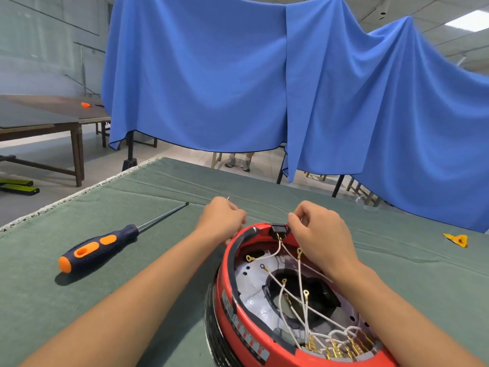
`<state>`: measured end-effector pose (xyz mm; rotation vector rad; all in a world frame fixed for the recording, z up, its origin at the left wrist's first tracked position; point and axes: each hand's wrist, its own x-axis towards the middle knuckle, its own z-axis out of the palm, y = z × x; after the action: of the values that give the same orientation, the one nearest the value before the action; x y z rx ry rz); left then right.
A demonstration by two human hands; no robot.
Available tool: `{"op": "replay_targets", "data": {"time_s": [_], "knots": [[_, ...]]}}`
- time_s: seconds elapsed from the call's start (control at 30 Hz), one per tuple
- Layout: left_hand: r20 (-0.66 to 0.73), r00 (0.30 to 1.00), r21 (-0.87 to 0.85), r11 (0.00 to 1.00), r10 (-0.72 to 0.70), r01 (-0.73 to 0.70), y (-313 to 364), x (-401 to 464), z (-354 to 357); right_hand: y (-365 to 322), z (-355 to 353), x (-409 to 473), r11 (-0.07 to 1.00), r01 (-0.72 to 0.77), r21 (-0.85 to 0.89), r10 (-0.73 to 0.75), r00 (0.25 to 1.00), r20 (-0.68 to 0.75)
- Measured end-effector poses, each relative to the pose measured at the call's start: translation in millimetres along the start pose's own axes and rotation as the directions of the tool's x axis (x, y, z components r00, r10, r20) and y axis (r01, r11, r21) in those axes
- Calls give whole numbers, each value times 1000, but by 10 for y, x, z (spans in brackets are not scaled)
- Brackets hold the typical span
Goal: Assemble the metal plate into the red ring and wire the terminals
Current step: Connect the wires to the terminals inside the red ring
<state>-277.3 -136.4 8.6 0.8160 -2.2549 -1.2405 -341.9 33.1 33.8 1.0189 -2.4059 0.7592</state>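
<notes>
Now both my hands sit at the far rim of the red ring (pixel 239 300): left hand (pixel 222 217) curled on something hidden, right hand (pixel 317 229) pinching a white wire (pixel 299 266) by the black switch (pixel 279 230).

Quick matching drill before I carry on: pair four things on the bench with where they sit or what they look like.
Things:
1. screwdriver
2. black switch
3. yellow scrap
4. white wires

Descriptions:
A. mounted on the far rim of the red ring
B. lying on the green cloth left of the ring
C. crossing the metal plate, tipped with gold ring terminals
D. on the cloth far to the right

Pairs: 1-B, 2-A, 3-D, 4-C
</notes>
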Motion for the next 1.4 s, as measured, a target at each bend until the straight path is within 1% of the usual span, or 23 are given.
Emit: {"op": "replay_targets", "data": {"time_s": [0.07, 0.1, 0.13, 0.2, 0.3, 0.4, 0.63, 0.73, 0.8, 0.83, 0.87, 0.93, 0.97, 1.0, 1.07, 1.13, 1.23, 1.3, 1.4], "knots": [[-97, 995, 215, 976, -16, 37, -196, 56, 22, 0, -15, 7, 1000, 2, -21, -3, 998, -56], [-146, 989, 295, 954, -7, 50, -283, 88, 38, 3, -19, 15, 1000, 5, -29, -7, 998, -67], [-179, 984, 337, 940, 9, 53, -350, 129, 57, 7, -16, 26, 999, 9, -32, -11, 998, -65], [-220, 975, 400, 915, 42, 51, -426, 240, 100, 26, 3, 47, 999, 5, -34, -6, 1000, -21], [-222, 968, 566, 824, 116, 30, -438, 425, 203, 72, 66, 77, 997, -47, -58, 54, 990, 131], [-246, 959, 626, 778, 138, 48, -432, 614, 304, 103, 135, 85, 993, -82, -89, 103, 959, 265], [-248, 958, 680, 730, 141, 69, -353, 945, 428, 163, 192, 123, 994, -53, -91, 78, 953, 294], [-272, 949, 657, 752, 160, 61, -339, 975, 422, 163, 189, 123, 996, -57, -72, 77, 948, 310], [-284, 948, 586, 809, 141, 55, -350, 952, 407, 162, 172, 132, 996, -61, -63, 78, 949, 306], [-281, 953, 522, 851, 110, 55, -351, 913, 391, 162, 166, 139, 996, -69, -54, 82, 949, 304], [-278, 958, 430, 901, 74, 56, -352, 863, 365, 157, 161, 144, 996, -80, -40, 88, 949, 304], [-244, 970, 133, 991, 5, 28, -313, 762, 299, 156, 151, 144, 993, -114, 1, 109, 949, 296], [-208, 978, -28, 1000, -18, 12, -254, 703, 246, 155, 143, 139, 990, -138, 29, 124, 950, 287], [-184, 983, -127, 992, -20, -4, -183, 637, 178, 149, 131, 137, 984, -166, 60, 144, 952, 271], [-160, 987, -152, 987, 25, -50, 3, 478, 35, 138, 90, 130, 969, -222, 108, 199, 962, 188], [-146, 986, -138, 985, 79, -99, 228, 291, -69, 120, 22, 104, 960, -236, 153, 234, 972, 31], [-103, 983, -114, 980, 151, -163, 493, -25, -141, 59, -121, 49, 949, -150, 277, 205, 962, -181], [-51, 979, -89, 976, 197, -201, 609, -212, -155, 20, -250, 36, 950, -67, 306, 149, 956, -253], [18, 961, -24, 961, 276, -276, 750, -421, -150, 9, -467, -21, 943, 21, 333, 75, 959, -273]]}}
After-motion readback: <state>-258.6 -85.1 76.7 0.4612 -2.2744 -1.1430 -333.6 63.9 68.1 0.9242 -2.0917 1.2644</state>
